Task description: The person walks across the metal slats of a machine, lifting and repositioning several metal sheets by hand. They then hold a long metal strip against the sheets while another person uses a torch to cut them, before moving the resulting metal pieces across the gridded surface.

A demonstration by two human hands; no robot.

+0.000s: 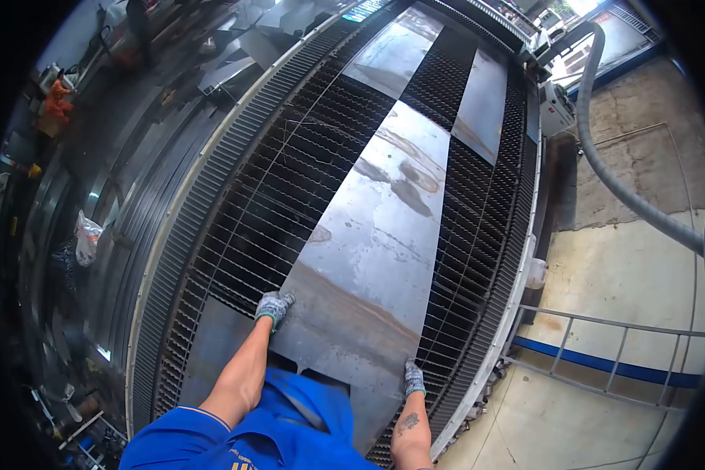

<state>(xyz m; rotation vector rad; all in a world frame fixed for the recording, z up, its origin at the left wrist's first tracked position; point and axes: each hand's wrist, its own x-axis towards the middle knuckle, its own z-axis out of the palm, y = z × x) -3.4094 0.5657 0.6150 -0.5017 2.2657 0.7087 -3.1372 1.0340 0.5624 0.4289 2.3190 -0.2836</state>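
Note:
A long metal sheet (376,235) with brown stains and dull patches lies lengthwise over a slatted metal bed. My left hand (274,306), in a grey knitted glove with a green cuff, is closed on its left edge near the close end. On the right edge, lower in the view, my right hand (413,377) wears a similar glove and grips the sheet near its corner. The undersides of both hands' grips are hidden. Beneath my left forearm is another darker flat sheet (215,345), partly covered by my arm and blue shirt.
Toothed slats (262,211) run across the bed. Further off lie a sheet (395,55) and another narrow sheet (479,102). A grey hose (595,149) and a metal railing (623,345) are on the right. Stacked metal strips (145,196) fill the left side.

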